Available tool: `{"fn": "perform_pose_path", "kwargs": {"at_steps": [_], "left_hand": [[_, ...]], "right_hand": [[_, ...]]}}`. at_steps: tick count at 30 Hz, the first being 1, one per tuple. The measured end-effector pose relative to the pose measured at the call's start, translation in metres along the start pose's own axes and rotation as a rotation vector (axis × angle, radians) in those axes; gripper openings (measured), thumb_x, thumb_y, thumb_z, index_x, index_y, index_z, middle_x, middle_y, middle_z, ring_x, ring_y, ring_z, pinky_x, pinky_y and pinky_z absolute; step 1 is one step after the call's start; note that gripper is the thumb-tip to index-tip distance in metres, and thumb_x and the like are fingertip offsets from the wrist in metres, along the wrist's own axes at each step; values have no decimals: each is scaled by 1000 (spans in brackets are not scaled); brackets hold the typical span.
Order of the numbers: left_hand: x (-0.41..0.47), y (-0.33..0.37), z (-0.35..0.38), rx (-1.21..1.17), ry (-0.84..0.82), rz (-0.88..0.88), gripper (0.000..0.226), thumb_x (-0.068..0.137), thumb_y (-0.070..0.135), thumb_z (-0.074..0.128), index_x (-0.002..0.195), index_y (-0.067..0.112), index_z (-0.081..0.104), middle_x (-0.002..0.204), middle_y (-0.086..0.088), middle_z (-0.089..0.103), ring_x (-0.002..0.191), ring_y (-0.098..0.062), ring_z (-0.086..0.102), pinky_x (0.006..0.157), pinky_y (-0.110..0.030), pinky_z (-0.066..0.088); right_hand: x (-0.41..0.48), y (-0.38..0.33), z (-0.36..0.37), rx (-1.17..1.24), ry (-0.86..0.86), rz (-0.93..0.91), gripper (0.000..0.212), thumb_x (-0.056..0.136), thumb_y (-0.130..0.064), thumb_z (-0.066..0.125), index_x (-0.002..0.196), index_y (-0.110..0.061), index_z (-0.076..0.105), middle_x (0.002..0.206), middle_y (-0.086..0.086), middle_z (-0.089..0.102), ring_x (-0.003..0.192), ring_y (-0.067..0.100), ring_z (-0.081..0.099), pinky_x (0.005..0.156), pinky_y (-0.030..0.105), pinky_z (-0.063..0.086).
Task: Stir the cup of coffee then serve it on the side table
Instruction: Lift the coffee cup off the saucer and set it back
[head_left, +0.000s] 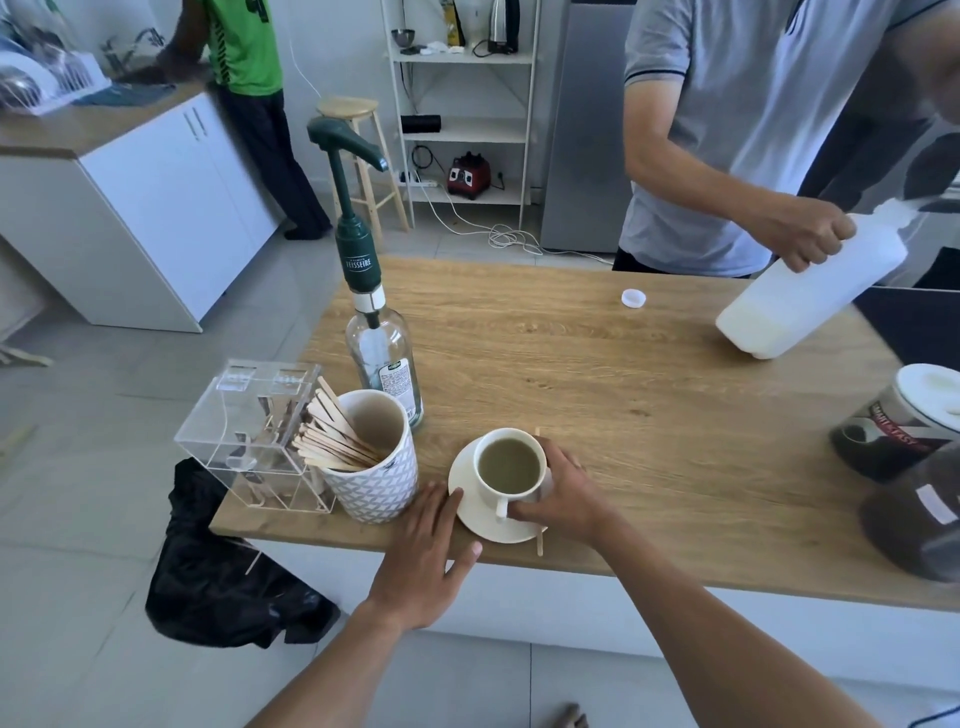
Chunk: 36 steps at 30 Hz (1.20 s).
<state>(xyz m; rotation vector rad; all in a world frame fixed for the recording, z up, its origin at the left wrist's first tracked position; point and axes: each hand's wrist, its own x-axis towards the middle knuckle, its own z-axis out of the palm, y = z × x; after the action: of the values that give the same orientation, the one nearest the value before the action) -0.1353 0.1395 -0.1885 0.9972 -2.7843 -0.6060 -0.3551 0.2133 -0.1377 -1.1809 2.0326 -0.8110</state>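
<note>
Right hand (563, 493) fingers curl round the cup (511, 465), handle pointing near; left hand (426, 551) lies spread flat at the saucer's (467, 512) left rim.

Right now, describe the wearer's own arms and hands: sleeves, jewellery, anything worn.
Both forearms are bare as far as the bottom edge of the picture; no sleeves show. The left hand and the right hand wear no gloves, and no watch, bracelet or ring is visible. The nails look short and unpainted.
</note>
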Motion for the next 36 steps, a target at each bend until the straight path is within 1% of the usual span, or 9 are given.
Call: {"fn": "perform_pose_path", "kwargs": {"at_steps": [7,11,13,16,20,25,28,33,36], "left_hand": [[0,1,-2,-8,-32,-25,89,84,76,-1,155,24,14,163,-1,11,150,-13,1,118,-23,-9],[1,2,-7,-5,-67,-44,92,81,76,-2,155,23,8,164,3,5,150,-10,-4,117,-21,-11],[2,3,-9,-2,-80,-53,95,79,77,-4,155,21,5,164,3,4,150,-10,-4,116,-20,-11],[3,4,-12,-21,-97,-67,96,78,77,-3,155,20,4,164,4,5,149,-9,-2,115,-19,-9],[3,5,-17,-18,-102,-61,97,78,78,-2,155,20,4,164,4,6,150,-10,0,119,-22,-5],[3,5,-20,22,-131,-50,98,77,77,-3,155,18,3,164,1,5,150,-11,-1,119,-24,-5],[3,5,-19,42,-147,-51,97,78,77,-3,155,19,1,164,2,2,150,-10,-5,119,-24,-7],[4,5,-16,94,-147,-50,97,77,75,-5,155,19,2,164,2,-1,150,-10,-8,113,-19,-16],[4,4,-15,108,-137,-45,94,79,74,-4,155,19,4,164,1,2,150,-11,-6,111,-16,-18]], "right_hand": [[0,-7,-2,-34,-2,-32,86,55,-52,74,131,-35,40,117,-15,60,120,13,51,113,39,23],[-4,-15,-6,-29,32,-44,80,65,-34,82,133,-29,40,115,-16,57,102,7,43,108,34,29],[-3,-17,-6,-32,28,-62,80,63,-33,82,131,-29,40,113,-17,57,103,7,45,105,34,34],[-2,-14,-3,-12,22,-41,82,54,-43,78,126,-35,40,116,-17,59,112,15,53,99,37,42],[-3,-8,3,34,22,-57,86,53,-46,78,129,-36,39,118,-18,58,116,14,52,102,39,43],[-3,-2,8,74,50,-102,84,53,-46,78,117,-64,27,120,-15,55,118,15,50,103,43,43],[-1,-1,8,100,53,-132,84,52,-45,82,115,-68,30,120,-18,55,119,13,50,103,43,43],[2,5,8,136,39,-137,82,51,-43,85,121,-52,43,116,-22,60,116,8,54,102,45,44],[3,6,10,123,38,-129,83,52,-43,78,128,-39,44,113,-27,57,114,-5,50,109,47,36]]}}
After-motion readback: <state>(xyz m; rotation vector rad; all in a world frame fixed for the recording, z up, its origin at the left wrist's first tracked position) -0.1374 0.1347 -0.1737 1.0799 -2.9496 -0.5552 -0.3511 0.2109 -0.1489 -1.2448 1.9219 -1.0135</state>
